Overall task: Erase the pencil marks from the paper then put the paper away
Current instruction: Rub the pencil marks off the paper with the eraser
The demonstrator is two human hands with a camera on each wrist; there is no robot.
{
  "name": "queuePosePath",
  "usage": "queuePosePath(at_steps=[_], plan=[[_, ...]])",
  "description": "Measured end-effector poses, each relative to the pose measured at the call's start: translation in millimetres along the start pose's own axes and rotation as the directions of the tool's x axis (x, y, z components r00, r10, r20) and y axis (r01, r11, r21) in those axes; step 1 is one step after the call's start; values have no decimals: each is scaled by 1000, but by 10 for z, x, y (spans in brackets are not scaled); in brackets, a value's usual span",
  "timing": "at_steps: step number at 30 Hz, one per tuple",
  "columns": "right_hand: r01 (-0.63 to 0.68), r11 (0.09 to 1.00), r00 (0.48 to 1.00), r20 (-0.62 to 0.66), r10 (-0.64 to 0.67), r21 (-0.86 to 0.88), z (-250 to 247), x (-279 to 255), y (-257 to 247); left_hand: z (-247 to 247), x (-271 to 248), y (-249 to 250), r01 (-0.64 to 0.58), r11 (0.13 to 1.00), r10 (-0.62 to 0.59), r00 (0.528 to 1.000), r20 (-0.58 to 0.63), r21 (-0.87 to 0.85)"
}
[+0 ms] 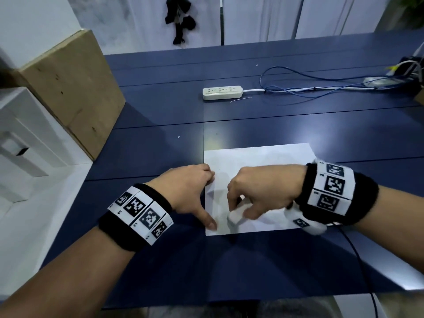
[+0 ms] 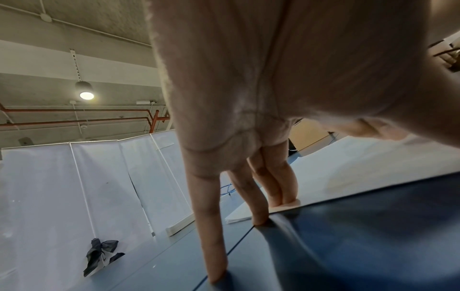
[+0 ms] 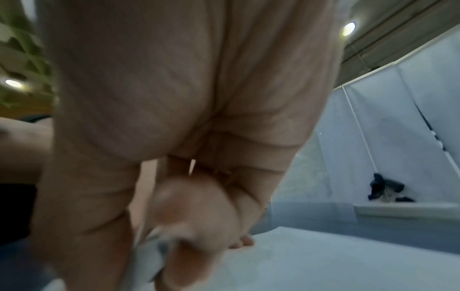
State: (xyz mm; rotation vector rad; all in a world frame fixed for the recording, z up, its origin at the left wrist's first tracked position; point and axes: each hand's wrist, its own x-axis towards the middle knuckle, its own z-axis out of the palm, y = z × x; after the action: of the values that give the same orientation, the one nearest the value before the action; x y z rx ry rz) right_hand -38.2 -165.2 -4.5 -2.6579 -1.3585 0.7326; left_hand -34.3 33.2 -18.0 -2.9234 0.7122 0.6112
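head – paper (image 1: 263, 161): white sheet flat on the blue table (image 1: 160, 145), near its front edge, right of centre.
head – left hand (image 1: 185, 191): fingers spread straight, pressing the sheet's left edge; thumb tip at the front-left corner.
head – right hand (image 1: 259, 191): fingers curled, pinching a white eraser (image 1: 235, 217) against the sheet's front-left part.
head – rest: power strip (image 1: 222, 92) with cables mid-table; cardboard box (image 1: 71, 88) at the left edge.
left wrist – left hand (image 2: 248, 98): fingers (image 2: 214, 226) straight down, tips touching table and paper (image 2: 348, 157) edge.
right wrist – right hand (image 3: 174, 118): blurred; fingers curled around the eraser (image 3: 149, 256), over the paper (image 3: 323, 265).
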Motion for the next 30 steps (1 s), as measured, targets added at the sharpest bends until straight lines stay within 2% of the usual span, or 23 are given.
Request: queuePosePath(at_steps=[3,5,7,11,13,16,18,20,23,24,26,28,30], plan=[[-146,989,976,-168,138,-36,-90,105,205,1,5,-6,3,1000,-3,1000,-1,-13],[-211,977,953,-228,200,-25,-89,110,293,-8,-2,10,-2,1000,2,1000,2,-16],[-189,982,960,-212,183,-6,-42,53,245,-19,-9,15,-3,1000,3,1000,12,-15],[-88,993,995,-38,91,79,8,-91,36,-22,-9,18,-2,1000,2,1000,19,-9],[-103,995,990,-94,104,13,-39,-36,87,-24,0,20,-1,1000,1,1000,20,-2],[-219,975,949,-237,206,-26,-143,45,217,-22,4,30,-6,1000,6,1000,11,-2],[-253,967,937,-257,237,-31,-138,50,256,-26,-5,28,-6,1000,6,1000,18,1],[-191,982,964,-193,185,-13,-107,-17,171,-27,-1,19,-7,1000,7,1000,17,9],[-71,996,997,12,71,61,-41,-127,-17,-5,19,-2,-3,1000,3,1000,15,9],[-53,998,998,18,52,42,-35,-126,-26,3,28,-9,-3,1000,3,1000,14,7],[-90,996,994,-68,87,-29,-60,-68,46,15,35,-15,-9,1000,9,1000,8,7],[-181,981,968,-190,164,-72,-120,-14,139,12,21,-15,-10,1000,10,1000,2,1],[-224,971,949,-246,198,-82,-116,-8,199,5,10,-4,-12,1000,12,1000,5,-1]])
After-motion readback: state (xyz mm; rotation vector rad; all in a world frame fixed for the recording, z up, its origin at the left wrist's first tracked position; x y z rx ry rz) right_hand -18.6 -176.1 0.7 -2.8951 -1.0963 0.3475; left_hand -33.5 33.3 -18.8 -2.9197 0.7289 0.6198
